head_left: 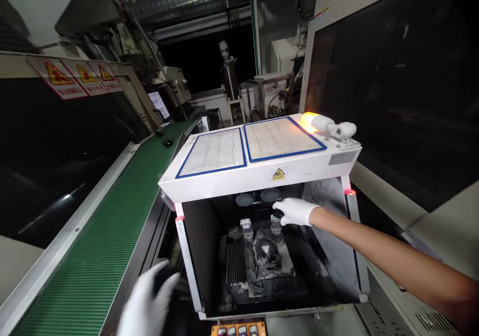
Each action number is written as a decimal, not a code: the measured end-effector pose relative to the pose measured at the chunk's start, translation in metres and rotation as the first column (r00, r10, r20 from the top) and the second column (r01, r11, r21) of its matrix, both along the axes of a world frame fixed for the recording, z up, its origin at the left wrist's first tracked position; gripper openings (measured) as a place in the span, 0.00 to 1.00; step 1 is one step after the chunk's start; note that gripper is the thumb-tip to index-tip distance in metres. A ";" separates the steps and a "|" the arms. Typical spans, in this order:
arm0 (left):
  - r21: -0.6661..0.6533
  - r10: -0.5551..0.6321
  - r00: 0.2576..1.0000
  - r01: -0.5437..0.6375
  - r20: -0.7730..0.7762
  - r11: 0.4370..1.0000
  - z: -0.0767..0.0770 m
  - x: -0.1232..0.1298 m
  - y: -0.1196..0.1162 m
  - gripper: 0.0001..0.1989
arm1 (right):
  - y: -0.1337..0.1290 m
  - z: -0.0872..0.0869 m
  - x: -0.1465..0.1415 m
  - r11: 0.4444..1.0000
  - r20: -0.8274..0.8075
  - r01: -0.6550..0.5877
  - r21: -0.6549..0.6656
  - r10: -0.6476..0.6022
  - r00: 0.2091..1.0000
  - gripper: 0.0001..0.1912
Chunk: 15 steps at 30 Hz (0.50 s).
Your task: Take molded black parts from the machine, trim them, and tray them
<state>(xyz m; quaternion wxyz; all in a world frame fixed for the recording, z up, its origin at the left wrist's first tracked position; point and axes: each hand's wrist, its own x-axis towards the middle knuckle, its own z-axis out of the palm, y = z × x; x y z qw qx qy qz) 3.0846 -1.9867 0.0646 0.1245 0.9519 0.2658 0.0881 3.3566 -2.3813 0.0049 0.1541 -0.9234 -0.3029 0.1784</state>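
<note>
My right hand (295, 211), in a white glove, reaches inside a white-framed machine housing (224, 186). Its fingers close around a small black part (278, 212), mostly hidden, just above the right post of a fixture (266, 253). The fixture carries two upright posts and a round black centre. Two round grey discs (245, 199) hang behind it. My left hand (145, 301), also gloved in white, is low at the left, outside the housing and beside the conveyor. Motion smears it; thumb and fingers look apart with something dark between them, perhaps a part or only background.
A green ribbed conveyor belt (97, 236) runs along the left, with a small black part (168, 143) on its far end. An orange button panel (238, 329) sits at the front below the housing. A lit orange lamp (310, 121) lies on the housing top.
</note>
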 end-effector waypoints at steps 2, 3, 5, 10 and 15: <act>-0.080 -0.269 0.963 0.270 0.022 0.959 -0.016 0.034 -0.044 0.19 | 0.013 0.004 0.005 0.991 0.003 -0.093 -0.094 0.094 0.996 0.26; -0.085 -0.364 0.931 0.361 -0.031 0.929 -0.023 0.056 -0.064 0.17 | 0.019 0.007 0.007 0.982 -0.008 -0.131 -0.134 0.131 0.991 0.25; -0.030 -0.516 0.845 0.518 -0.139 0.855 -0.034 0.099 -0.096 0.16 | 0.025 0.011 0.010 0.961 -0.038 -0.193 -0.196 0.189 0.981 0.25; 0.040 -0.651 0.709 0.684 -0.270 0.729 -0.039 0.174 -0.127 0.17 | 0.027 0.010 0.016 0.935 -0.070 -0.267 -0.232 0.258 0.964 0.26; 0.037 -0.711 0.605 0.770 -0.358 0.637 -0.040 0.200 -0.133 0.18 | 0.030 0.008 0.009 0.947 -0.105 -0.226 -0.229 0.207 0.973 0.21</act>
